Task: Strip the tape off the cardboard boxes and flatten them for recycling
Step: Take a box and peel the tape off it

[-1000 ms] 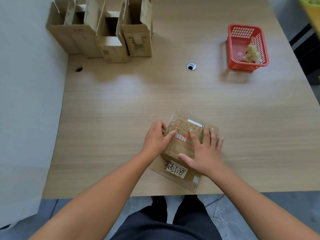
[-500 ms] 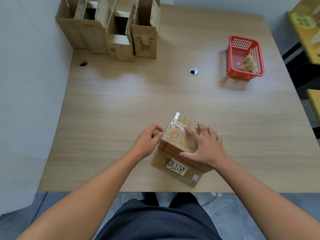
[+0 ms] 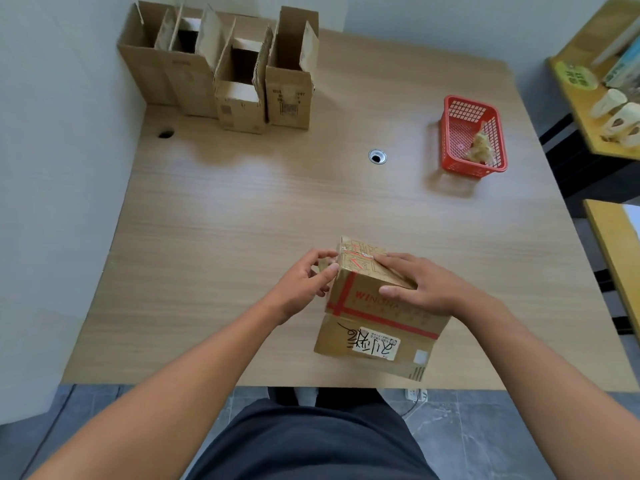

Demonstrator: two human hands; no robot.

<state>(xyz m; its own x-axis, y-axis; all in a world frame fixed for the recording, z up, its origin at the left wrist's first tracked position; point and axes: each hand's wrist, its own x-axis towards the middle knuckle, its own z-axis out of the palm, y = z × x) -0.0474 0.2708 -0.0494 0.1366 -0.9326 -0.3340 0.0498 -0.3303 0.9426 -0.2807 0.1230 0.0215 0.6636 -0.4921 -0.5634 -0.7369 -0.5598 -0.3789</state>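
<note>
A taped cardboard box (image 3: 374,337) with red printed bands and a white label stands near the table's front edge, slightly tilted. My right hand (image 3: 427,289) grips its top edge, with the fingers lying across the top face and the thumb on the front face. At the box's upper left corner, my left hand (image 3: 303,282) pinches a small loose end of tape (image 3: 325,263) between thumb and fingertips. A strip of tape (image 3: 358,254) runs across the top seam.
Several opened cardboard boxes (image 3: 225,77) stand upright at the back left against the wall. A red plastic basket (image 3: 460,133) holding a crumpled wad (image 3: 479,150) sits at the back right. The wooden table (image 3: 242,220) has a cable hole (image 3: 377,156). Side tables stand on the right.
The box has been tipped up from lying low under both hands, so its front face shows. My left hand moved to the box's upper left corner and now pinches tape.
</note>
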